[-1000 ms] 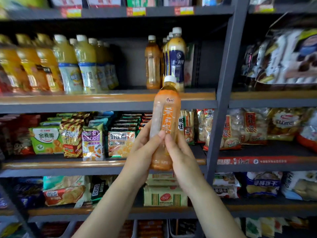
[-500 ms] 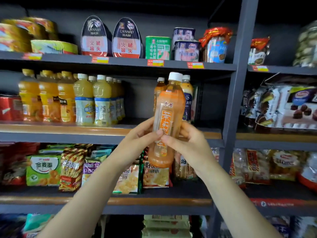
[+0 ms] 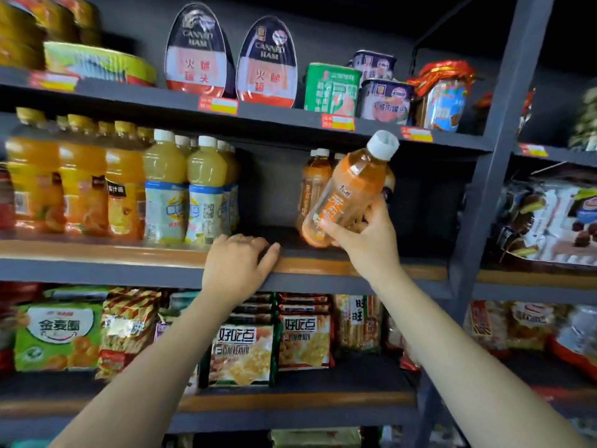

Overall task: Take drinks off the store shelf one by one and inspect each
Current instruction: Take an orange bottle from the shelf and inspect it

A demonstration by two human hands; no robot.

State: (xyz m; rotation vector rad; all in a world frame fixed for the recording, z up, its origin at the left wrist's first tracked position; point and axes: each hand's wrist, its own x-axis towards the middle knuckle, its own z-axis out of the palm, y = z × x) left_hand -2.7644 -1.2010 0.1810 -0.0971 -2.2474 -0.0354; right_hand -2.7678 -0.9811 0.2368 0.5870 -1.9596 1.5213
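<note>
**Orange tea bottle tilted at the drinks shelf**

Grey metal shelving fills the frame, each board edged with a brown wooden strip. The drinks shelf (image 3: 135,253) runs across the middle; on it, at the left, stand orange juice bottles (image 3: 58,185) and, beside them, pale yellow juice bottles (image 3: 187,189). Canned ham tins (image 3: 231,56) sit on the board above, and snack packets (image 3: 242,354) crowd the board below.

The orange tea bottle (image 3: 347,192) is right of centre, leaning with its white cap toward the upper right and its base low over the shelf board; whether it touches is unclear. Its label is orange with pale lettering, the liquid amber. The right hand (image 3: 368,240) holds its lower half, fingers (image 3: 332,229) curled round it. More tea bottles (image 3: 315,182) stand just behind. The left hand (image 3: 237,266) rests on the shelf's front edge, fingers relaxed, close together and bent over the lip.
</note>
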